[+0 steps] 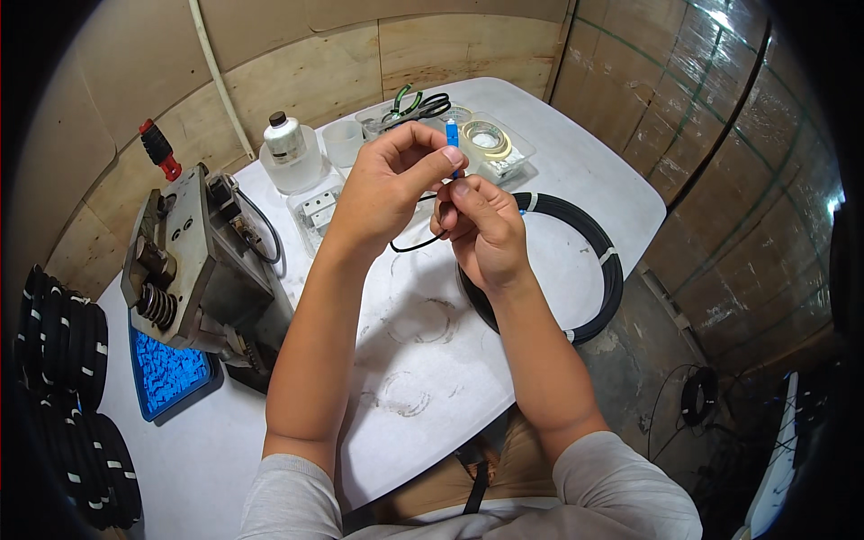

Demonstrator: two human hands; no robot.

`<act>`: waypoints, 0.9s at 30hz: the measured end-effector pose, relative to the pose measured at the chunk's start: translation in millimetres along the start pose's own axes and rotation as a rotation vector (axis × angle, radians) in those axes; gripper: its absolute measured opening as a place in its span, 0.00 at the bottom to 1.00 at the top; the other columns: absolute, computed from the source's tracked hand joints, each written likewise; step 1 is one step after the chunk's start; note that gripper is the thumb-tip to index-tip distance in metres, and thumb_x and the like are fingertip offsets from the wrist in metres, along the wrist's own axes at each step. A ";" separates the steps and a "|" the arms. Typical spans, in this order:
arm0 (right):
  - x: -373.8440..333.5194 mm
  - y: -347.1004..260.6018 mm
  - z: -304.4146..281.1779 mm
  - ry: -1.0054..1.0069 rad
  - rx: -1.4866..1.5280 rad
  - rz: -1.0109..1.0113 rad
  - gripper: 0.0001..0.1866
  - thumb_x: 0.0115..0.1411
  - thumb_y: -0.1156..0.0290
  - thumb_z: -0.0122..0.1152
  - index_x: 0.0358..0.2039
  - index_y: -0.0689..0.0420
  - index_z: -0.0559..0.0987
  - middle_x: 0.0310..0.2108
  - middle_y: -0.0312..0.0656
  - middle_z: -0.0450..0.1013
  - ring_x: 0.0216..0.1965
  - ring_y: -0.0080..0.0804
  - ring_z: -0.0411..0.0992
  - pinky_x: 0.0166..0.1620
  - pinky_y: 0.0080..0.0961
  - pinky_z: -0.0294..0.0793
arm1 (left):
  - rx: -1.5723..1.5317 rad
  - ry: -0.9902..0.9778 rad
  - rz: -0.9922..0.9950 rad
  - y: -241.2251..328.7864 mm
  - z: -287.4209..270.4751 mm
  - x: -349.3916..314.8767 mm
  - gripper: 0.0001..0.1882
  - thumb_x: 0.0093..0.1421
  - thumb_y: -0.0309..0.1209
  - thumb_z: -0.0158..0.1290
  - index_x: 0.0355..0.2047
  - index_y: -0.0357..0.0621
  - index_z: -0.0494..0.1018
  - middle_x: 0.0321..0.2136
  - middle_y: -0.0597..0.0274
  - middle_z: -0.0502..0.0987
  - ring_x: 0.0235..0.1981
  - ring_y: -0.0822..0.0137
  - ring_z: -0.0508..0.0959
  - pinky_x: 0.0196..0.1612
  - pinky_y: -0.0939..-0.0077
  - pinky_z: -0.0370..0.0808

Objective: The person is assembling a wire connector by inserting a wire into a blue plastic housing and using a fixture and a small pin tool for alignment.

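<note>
Between the fingertips of both hands, above the far part of the table, a small blue cable connector stands nearly upright with a pale tip. My left hand pinches it between thumb and fingers from the left. Just below, my right hand is closed at the connector's lower end, where the thin black cable seems to join; the fingers hide the joint. The cable loops under my hands. Partly behind my right hand lies a large coil of black cable, bound with white ties.
A metal press stands on the left beside a blue tray of small blue parts. Far back are a white bottle, a plastic cup, pliers, scissors and tape rolls. More black coils are stacked at the left.
</note>
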State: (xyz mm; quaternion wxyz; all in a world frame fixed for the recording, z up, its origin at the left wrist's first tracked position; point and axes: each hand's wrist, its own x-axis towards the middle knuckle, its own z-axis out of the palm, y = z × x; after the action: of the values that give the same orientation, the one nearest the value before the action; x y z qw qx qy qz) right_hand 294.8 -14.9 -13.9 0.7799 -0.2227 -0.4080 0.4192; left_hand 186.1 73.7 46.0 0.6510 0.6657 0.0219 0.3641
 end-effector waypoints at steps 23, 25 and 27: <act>-0.3 -0.3 -0.6 -0.005 -0.003 0.011 0.07 0.63 0.71 0.55 0.32 0.59 0.78 0.30 0.36 0.75 0.25 0.18 0.71 0.29 0.17 0.69 | -0.016 0.003 0.003 2.4 1.0 -0.6 0.07 0.60 0.30 0.55 0.34 0.40 0.72 0.32 0.59 0.78 0.34 0.72 0.77 0.37 0.79 0.73; -0.1 0.1 -0.7 -0.003 0.003 0.009 0.06 0.63 0.71 0.55 0.32 0.59 0.78 0.30 0.36 0.75 0.25 0.18 0.71 0.29 0.17 0.70 | -0.011 0.010 -0.005 2.0 0.8 -0.5 0.07 0.60 0.30 0.55 0.34 0.40 0.72 0.32 0.59 0.78 0.34 0.72 0.77 0.37 0.78 0.73; -0.3 0.1 -0.4 0.001 0.004 0.005 0.06 0.63 0.71 0.55 0.32 0.59 0.78 0.30 0.36 0.75 0.25 0.18 0.71 0.29 0.17 0.70 | -0.005 -0.009 0.000 0.7 -0.5 -0.3 0.06 0.60 0.30 0.55 0.34 0.40 0.72 0.32 0.59 0.78 0.34 0.72 0.77 0.38 0.78 0.73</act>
State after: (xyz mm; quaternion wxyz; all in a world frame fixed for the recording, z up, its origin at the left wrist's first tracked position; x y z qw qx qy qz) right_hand 295.0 -15.0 -14.3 0.7796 -0.2224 -0.4063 0.4216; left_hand 185.3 73.8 46.3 0.6527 0.6656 0.0179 0.3613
